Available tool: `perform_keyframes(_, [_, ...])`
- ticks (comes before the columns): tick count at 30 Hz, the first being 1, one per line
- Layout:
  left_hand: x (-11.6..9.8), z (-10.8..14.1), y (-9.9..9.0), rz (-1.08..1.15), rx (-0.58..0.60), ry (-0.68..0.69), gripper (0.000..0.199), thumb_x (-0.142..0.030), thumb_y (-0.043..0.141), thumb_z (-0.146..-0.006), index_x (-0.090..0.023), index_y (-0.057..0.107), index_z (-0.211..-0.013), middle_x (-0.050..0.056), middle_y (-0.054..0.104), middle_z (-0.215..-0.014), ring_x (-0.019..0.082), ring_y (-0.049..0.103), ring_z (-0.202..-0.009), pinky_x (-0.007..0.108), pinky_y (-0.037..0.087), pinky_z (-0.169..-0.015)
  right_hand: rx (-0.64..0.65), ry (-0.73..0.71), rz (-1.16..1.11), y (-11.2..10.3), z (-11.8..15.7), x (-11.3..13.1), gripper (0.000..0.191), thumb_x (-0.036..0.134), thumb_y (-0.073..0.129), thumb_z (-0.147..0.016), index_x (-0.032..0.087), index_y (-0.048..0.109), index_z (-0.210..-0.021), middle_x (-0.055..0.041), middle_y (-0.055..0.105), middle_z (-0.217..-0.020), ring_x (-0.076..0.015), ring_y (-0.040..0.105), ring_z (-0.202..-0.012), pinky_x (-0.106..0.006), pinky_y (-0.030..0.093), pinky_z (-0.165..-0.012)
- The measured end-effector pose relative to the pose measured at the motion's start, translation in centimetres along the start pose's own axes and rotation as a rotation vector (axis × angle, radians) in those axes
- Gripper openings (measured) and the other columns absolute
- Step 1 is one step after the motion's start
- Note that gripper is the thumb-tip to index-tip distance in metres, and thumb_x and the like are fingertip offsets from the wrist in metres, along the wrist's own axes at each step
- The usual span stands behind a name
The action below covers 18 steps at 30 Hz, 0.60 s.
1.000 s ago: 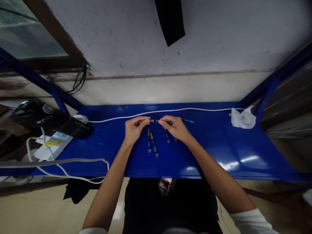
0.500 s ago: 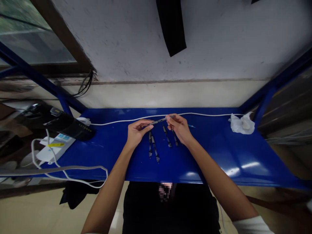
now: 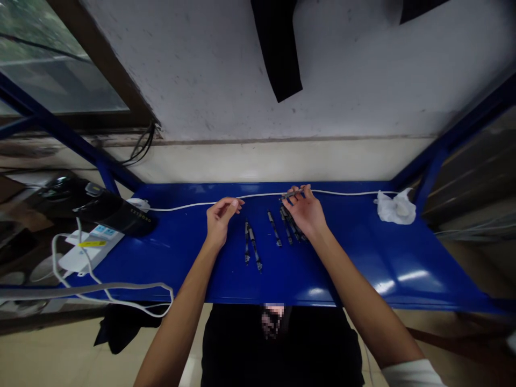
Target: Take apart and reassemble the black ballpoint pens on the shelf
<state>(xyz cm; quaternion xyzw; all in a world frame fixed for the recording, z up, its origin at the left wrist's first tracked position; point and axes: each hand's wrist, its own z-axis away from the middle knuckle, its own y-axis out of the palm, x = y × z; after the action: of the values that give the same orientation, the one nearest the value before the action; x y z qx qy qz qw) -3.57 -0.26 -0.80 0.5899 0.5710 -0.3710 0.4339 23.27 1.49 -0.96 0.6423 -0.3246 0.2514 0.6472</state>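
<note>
My right hand (image 3: 308,214) is turned partly palm up, its fingers curled around a dark grey and black pen (image 3: 293,193) that lies across the fingertips. My left hand (image 3: 221,219) is apart from it on the left, thumb pressed to the curled fingers; whatever may be in that pinch is too small to make out. Two similar pens lie below and right of the left hand, one pen (image 3: 247,244) beside the other pen (image 3: 255,250). Between the hands rests another single pen (image 3: 274,228). Several more pens (image 3: 288,228) lie bunched under the right hand, partly hidden by it.
The blue table (image 3: 342,269) stands against a wall. A white cable (image 3: 185,205) runs along its back. At left are a black bottle (image 3: 121,209), a white power strip (image 3: 91,250) and looped cords. A crumpled white plastic bag (image 3: 397,207) sits at right.
The hands have moved apart. The pen that spanned both hands is now in my right hand alone, and my left hand has drawn slightly left. The view has shifted a little.
</note>
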Motion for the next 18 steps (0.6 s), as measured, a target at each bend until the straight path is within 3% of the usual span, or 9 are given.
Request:
perform_keyframes(4, [0.4,-0.1,-0.2,-0.013,-0.012,0.003,0.023,-0.045,0.082,-0.098,-0.023,0.083,-0.093,0.006,0.08,-0.097,0.018,0.068,-0.081,0.03,0.055,-0.077,0.008,-0.058,-0.066,0.2,0.0,0.9,0.044,0.062,0.082,-0.092,0.03,0.053,-0.085,0.006,0.045,-0.07,-0.0153,0.048,-0.063,-0.036,0.057,-0.075])
perform_keyframes(8, [1.0,-0.3,-0.4,-0.045,-0.045,-0.002,0.029,-0.051,0.081,-0.097,-0.022,0.081,-0.091,0.006,0.079,-0.093,0.017,0.067,-0.077,0.031,0.055,-0.075,0.039,-0.066,-0.025,-0.1,0.3,1.8,0.053,0.07,0.065,-0.098,0.028,0.045,-0.072,0.0079,0.023,-0.061,-0.0142,0.022,-0.051,-0.033,0.038,-0.051])
perform_keyframes(13, [1.4,-0.6,-0.7,-0.083,-0.06,-0.004,0.033,-0.053,0.08,-0.097,-0.021,0.079,-0.088,0.006,0.079,-0.091,0.017,0.066,-0.074,0.03,0.054,-0.073,0.049,-0.089,-0.043,-1.1,0.7,2.3,0.063,0.07,0.062,-0.093,0.027,0.027,-0.063,0.0089,0.017,-0.053,-0.0115,0.013,-0.048,-0.031,0.026,-0.044])
perform_keyframes(18, [1.7,-0.5,-0.6,-0.144,-0.035,-0.013,0.036,-0.054,0.08,-0.097,-0.02,0.079,-0.085,0.006,0.08,-0.089,0.016,0.065,-0.073,0.029,0.054,-0.074,0.049,-0.128,-0.022,-1.3,0.6,2.5,0.065,0.077,0.059,-0.091,0.029,0.025,-0.064,0.0095,0.017,-0.053,-0.0115,0.011,-0.048,-0.033,0.024,-0.044])
